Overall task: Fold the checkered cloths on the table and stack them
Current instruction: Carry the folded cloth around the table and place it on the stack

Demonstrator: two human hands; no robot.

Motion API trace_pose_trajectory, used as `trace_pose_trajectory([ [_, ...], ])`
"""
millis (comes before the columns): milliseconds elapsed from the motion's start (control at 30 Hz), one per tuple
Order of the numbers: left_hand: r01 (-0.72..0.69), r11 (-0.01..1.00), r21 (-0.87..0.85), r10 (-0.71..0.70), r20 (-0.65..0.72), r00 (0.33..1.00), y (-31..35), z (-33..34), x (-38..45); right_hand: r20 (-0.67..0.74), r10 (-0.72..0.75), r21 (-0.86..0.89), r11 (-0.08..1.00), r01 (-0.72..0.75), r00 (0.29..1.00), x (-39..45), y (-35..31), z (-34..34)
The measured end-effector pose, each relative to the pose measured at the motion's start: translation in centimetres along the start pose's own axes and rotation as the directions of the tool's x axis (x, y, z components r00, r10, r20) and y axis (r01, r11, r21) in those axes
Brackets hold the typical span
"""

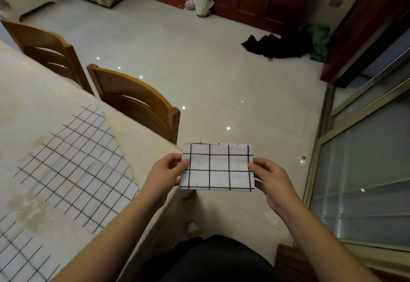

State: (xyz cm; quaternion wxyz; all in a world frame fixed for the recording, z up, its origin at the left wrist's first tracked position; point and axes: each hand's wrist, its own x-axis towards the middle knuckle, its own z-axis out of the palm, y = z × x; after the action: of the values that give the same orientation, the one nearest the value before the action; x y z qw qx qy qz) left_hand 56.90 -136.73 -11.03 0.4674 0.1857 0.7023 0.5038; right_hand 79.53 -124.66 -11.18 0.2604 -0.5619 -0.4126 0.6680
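A: Start at the fingers (pixel 184 164). What are they doing?

B: The left hand (pixel 165 174) pinches the left edge of the folded checkered cloth (pixel 218 167), thumb on top, fingers curled under. The right hand (pixel 269 178) pinches the right edge the same way. Both are clamped on the cloth, neither let go.

A: And where is the cloth itself?

B: In the air, held flat between the two hands, out past the corner of the table (pixel 137 139) and over the tiled floor (pixel 199 71). It touches nothing but the hands.

A: So what could go wrong?

B: The grip is only at two edges. If one pinch loosens, I'd expect the layers to sag open and the fold to be lost, or the cloth to drop to the floor instead of the table.

A: Anything on the table to mind?

B: An unfolded checkered cloth (pixel 73 162) lies spread there, with another (pixel 17 253) nearer the lower left edge. Set down carelessly, the folded one could land on them, drag them into wrinkles, and bury what has yet to be folded. The wooden chair (pixel 135 104) stands just beside that corner.
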Motion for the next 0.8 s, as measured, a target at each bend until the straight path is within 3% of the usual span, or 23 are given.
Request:
trace_pose_trajectory([
  [367, -0.053, 0.998, -0.012, 0.054, 0.106, 0.993, 5.8, 2.0, 8.5, -0.074, -0.05, 0.019, 0.998, 0.051, 0.996, 6.7, -6.1, 0.5],
  [800, 0.004, 0.998, -0.068, -0.007, -0.033, 0.999, 11.4, 12.2, 18.7, 0.011, -0.016, 0.027, 1.0, 0.016, 1.0, 21.8, -13.8, -5.0],
])
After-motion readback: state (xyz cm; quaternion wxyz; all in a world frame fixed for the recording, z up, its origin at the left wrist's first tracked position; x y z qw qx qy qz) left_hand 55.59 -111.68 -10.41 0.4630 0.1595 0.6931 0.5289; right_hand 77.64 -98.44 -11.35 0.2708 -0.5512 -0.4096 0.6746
